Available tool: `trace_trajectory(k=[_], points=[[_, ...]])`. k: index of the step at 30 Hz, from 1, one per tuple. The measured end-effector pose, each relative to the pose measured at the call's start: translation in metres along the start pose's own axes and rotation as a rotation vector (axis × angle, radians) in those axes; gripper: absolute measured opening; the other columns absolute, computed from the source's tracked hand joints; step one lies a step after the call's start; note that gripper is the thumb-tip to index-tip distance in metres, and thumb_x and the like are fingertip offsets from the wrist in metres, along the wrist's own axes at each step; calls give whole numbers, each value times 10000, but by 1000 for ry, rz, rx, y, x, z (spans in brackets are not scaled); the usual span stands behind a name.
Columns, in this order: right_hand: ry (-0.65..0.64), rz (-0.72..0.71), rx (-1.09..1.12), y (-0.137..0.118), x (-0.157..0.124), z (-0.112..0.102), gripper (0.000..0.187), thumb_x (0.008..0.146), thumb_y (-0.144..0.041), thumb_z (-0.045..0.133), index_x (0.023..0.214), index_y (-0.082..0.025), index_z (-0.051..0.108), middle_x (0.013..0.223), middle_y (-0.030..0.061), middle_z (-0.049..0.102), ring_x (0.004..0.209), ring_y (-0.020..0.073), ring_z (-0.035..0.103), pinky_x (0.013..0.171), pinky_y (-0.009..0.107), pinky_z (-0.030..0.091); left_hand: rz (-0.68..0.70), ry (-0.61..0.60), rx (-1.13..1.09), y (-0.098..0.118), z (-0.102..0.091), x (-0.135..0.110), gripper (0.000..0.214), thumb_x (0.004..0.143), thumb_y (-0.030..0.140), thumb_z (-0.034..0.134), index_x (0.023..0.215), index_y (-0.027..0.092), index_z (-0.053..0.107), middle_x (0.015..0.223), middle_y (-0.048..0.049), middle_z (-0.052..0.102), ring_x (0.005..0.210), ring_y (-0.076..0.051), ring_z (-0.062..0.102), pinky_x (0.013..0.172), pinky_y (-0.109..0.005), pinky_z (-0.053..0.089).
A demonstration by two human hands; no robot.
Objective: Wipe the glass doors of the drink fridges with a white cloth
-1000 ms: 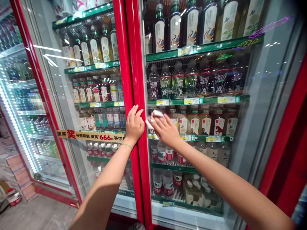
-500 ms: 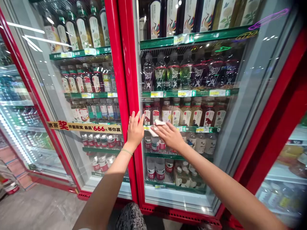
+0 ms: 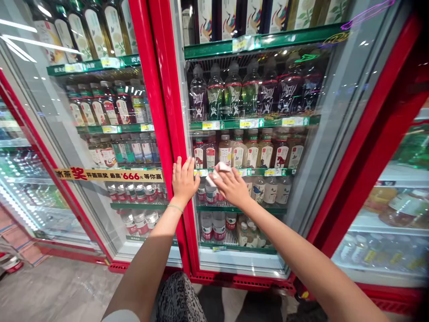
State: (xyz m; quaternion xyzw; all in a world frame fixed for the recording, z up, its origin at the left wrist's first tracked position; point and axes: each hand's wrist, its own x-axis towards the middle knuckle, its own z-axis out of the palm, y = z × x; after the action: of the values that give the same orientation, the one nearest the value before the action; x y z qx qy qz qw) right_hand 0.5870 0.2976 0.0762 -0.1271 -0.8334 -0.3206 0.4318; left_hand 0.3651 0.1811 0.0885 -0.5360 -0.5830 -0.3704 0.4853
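The right hand [image 3: 233,188] grips the cloth [image 3: 224,167], lower on the glass [image 3: 311,150] than before. The left hand [image 3: 184,181], its grip wide, touches the frame [image 3: 176,125].

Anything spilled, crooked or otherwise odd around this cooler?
Nothing stands out as spilled or damaged: bottles stand in rows behind the red-framed door. The coloured squiggles near its top look odd, but are probably reflections.

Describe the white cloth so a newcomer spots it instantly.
Find the red door frames meeting mid-picture, where the left hand rests. Just right, the right hand holds the white cloth at the glass. Unlike the bottles behind, it is crumpled.
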Motion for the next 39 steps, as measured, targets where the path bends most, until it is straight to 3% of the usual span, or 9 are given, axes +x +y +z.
trace_trajectory(k=[3,7,11,16,21,24,27,33,39], points=[[-62,-115,46,7,-8,-6,651,1006,-308,525,1619,-348,311,1596,18,490,1372,232,523,1285,461,230,16,-15,-13,-1,-1,0,571,930,317,588,1491,222,543,1542,-125,533,1584,-344,185,1286,-599,203],[-3,162,5,22,-26,-13,674,1003,-306,528,1633,-325,288,1579,76,504,1357,285,537,1278,541,216,-9,-43,-47,-3,-2,0,528,909,296,612,1437,317,601,1556,-90,521,1590,-357,162,1275,-647,187],[-57,-36,29,42,-39,-17,653,1018,-346,516,1626,-373,279,1544,31,550,1345,242,557,1275,508,245,-31,-60,-58,-3,-2,0,534,909,293,611,1441,332,597,1547,-94,527,1587,-369,172,1273,-654,180],[183,459,-86,59,-48,-20,622,1038,-403,467,1623,-244,328,1655,167,363,1473,361,421,1240,640,220,-10,-27,-21,-2,-1,1,531,917,299,606,1446,344,590,1523,-92,550,1579,-370,210,1268,-643,209],[-73,60,-34,65,-69,-27,630,1017,-424,534,1611,-358,335,1611,62,467,1383,271,535,1264,501,269,-29,-49,-68,-4,-4,1,521,932,315,598,1453,336,583,1536,-109,531,1585,-381,176,1264,-669,183],[0,278,-88,76,-75,-34,597,1018,-439,520,1592,-362,377,1635,85,425,1416,321,498,1268,607,189,-19,-49,-79,0,-7,2,515,945,334,604,1459,333,574,1544,-115,521,1588,-382,166,1261,-678,182],[125,528,-171,77,-74,-34,614,1020,-489,492,1587,-267,410,1678,168,312,1496,391,379,1229,663,221,-28,17,-66,19,-7,4,542,952,366,617,1482,279,548,1573,-148,480,1592,-385,141,1260,-680,177],[-59,93,-151,93,-84,-39,610,1027,-429,517,1605,-402,324,1629,46,441,1417,251,504,1263,490,276,178,-67,-194,88,3,13,567,989,309,562,1544,263,453,1577,-137,485,1530,-308,359,1270,-565,267],[196,627,-212,118,-97,-43,593,1062,-364,372,1637,-248,282,1691,149,290,1556,325,295,1233,604,291,164,-66,-248,136,21,21,554,965,325,603,1509,281,509,1583,-114,484,1567,-342,264,1275,-611,222]])
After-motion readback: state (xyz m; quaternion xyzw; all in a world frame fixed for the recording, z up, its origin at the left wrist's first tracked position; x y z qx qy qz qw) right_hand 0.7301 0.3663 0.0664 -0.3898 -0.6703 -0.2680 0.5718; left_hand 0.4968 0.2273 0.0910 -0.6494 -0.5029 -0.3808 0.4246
